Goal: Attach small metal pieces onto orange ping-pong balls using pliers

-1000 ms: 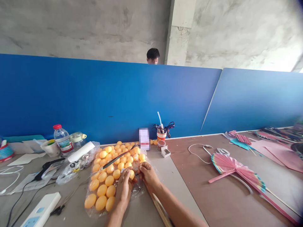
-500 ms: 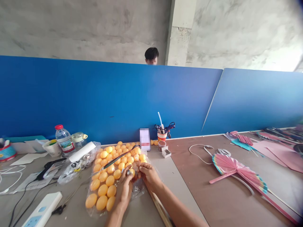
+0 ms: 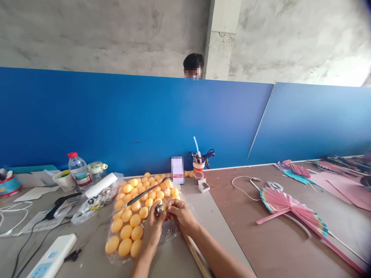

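My left hand (image 3: 153,226) is closed around a small shiny silver ball (image 3: 160,209), which shows between thumb and fingers. Close against it, my right hand (image 3: 182,213) pinches thumb and fingertips together; whatever is between them is too small or hidden to make out. Both hands are over the right edge of a clear plastic bag of orange balls (image 3: 125,232), which look like table tennis balls. Across the bag lies a thin dark strap (image 3: 145,194). Just below my right hand, a wooden strip (image 3: 194,253) runs toward the front edge.
A power strip (image 3: 52,256), cables, a plastic bottle (image 3: 79,172) and a glass jar (image 3: 97,170) stand left. Behind the bag are a phone (image 3: 177,170), a paper cup of tools (image 3: 198,166) and a small box (image 3: 204,187). A pink paper fan (image 3: 290,208) lies right. Beyond the blue partition (image 3: 145,116), a person's head shows.
My hands have come closer together, the right fingertips now beside the silver ball, which shows more plainly. The person's head behind the partition has shifted right.
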A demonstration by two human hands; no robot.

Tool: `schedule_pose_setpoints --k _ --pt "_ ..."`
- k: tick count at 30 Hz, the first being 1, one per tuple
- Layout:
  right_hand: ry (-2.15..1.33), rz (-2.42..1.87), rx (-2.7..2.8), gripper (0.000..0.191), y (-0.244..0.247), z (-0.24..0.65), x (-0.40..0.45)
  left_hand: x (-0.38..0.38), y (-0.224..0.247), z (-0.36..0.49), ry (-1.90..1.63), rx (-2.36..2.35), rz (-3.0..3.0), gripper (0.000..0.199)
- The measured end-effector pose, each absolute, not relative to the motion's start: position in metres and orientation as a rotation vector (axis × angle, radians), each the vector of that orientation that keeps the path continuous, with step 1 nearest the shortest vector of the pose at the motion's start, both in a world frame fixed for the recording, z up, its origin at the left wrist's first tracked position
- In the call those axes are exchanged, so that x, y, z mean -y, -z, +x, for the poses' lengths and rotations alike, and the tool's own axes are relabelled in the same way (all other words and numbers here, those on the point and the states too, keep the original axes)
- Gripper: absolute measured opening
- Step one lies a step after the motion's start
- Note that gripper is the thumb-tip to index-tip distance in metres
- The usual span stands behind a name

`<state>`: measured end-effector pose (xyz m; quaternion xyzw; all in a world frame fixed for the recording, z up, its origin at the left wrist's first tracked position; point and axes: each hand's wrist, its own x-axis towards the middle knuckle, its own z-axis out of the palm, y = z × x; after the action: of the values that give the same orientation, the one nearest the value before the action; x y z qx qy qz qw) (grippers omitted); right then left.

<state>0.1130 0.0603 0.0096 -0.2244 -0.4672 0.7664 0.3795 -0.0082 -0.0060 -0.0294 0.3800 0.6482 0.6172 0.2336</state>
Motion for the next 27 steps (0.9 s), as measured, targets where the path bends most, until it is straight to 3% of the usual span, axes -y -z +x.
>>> schedule_pose_setpoints --k 27 --pt "-1.923 -0.654 1.311 0.011 0.0 0.114 -0.066 0.009 0.023 -0.004 -1.566 -1.84 1.188 0.055"
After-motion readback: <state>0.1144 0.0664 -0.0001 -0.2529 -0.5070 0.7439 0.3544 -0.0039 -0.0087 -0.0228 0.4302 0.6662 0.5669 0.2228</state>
